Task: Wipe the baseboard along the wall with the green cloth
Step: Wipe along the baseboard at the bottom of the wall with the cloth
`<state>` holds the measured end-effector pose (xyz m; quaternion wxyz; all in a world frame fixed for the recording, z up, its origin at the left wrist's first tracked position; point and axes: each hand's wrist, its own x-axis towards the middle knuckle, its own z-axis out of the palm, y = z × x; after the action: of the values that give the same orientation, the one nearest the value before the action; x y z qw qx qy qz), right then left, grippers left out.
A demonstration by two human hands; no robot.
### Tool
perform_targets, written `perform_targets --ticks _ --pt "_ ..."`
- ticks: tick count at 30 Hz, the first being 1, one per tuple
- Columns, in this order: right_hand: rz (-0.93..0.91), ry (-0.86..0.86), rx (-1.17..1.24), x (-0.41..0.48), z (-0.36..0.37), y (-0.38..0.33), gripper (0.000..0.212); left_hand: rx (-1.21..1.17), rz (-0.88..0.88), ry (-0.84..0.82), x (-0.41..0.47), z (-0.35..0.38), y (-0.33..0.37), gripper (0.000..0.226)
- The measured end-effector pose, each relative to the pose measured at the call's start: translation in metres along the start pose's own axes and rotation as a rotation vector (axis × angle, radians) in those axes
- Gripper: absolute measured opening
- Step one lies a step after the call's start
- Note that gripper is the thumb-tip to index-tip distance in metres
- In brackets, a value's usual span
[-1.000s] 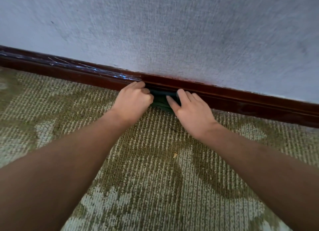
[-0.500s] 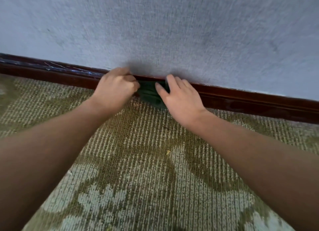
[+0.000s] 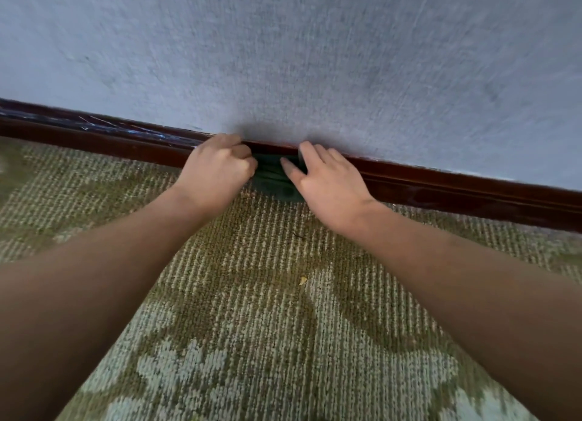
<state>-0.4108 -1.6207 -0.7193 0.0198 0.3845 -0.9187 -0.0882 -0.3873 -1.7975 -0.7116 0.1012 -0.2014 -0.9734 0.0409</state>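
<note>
Textured pale grey-blue wall (image 3: 315, 58) is filling the upper half of the view, and a glossy dark reddish-brown wooden baseboard (image 3: 456, 187) is running along its foot, slanting from nine o'clock down toward three o'clock. Below it, a looped carpet patterned in olive and pale green (image 3: 252, 310) is spreading toward six o'clock. Just above centre, a crumpled dark green cloth (image 3: 274, 181) is sitting against the face of the baseboard, its lower edge touching the carpet, between two bare hands. The left hand (image 3: 217, 171), at the cloth's nine o'clock side, is curling its fingers into a tight grip on that end of the fabric, with its knuckles up at the baseboard's top edge. The right hand (image 3: 327, 187), at the cloth's three o'clock side, is lying with its fingers nearly straight and spread. Its thumb is pressing on the cloth while the other fingers are resting along the top of the baseboard. Both bare forearms are reaching in from seven and five o'clock. Thin bluish-white scratches (image 3: 126, 127) are showing on the baseboard toward ten o'clock of the left hand. A small yellowish crumb (image 3: 303, 280) is lying on the carpet at six o'clock of the cloth, well apart from it.
</note>
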Motion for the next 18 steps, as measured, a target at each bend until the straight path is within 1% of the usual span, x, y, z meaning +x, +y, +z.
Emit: perform_targets --ticks 4,5,7,11,14,16,18 --pt "0.016 -0.02 -0.036 -0.022 0.004 0.02 0.062 -0.039 0.095 0.055 0.011 0.001 0.021 0.027" --pt "0.024 -0.026 -0.037 -0.026 0.005 0.023 0.063 -0.033 0.118 0.049 0.014 0.0 0.024 0.024" --pt "0.034 -0.038 -0.036 -0.029 0.007 0.024 0.065 -0.026 0.141 0.029 0.015 -0.001 0.028 0.01" --pt "0.048 -0.041 -0.013 -0.027 0.009 0.022 0.065 -0.015 0.141 0.017 0.01 -0.002 0.024 0.014" --pt "0.042 -0.042 -0.011 -0.022 0.011 0.02 0.065 -0.029 0.13 0.026 0.007 0.0 0.019 0.032" --pt "0.038 -0.045 0.002 -0.018 0.011 0.016 0.067 -0.032 0.115 0.022 0.006 0.0 0.017 0.03" --pt "0.044 -0.049 0.031 -0.015 0.012 0.013 0.068 -0.027 0.115 0.009 0.003 -0.001 0.016 0.022"
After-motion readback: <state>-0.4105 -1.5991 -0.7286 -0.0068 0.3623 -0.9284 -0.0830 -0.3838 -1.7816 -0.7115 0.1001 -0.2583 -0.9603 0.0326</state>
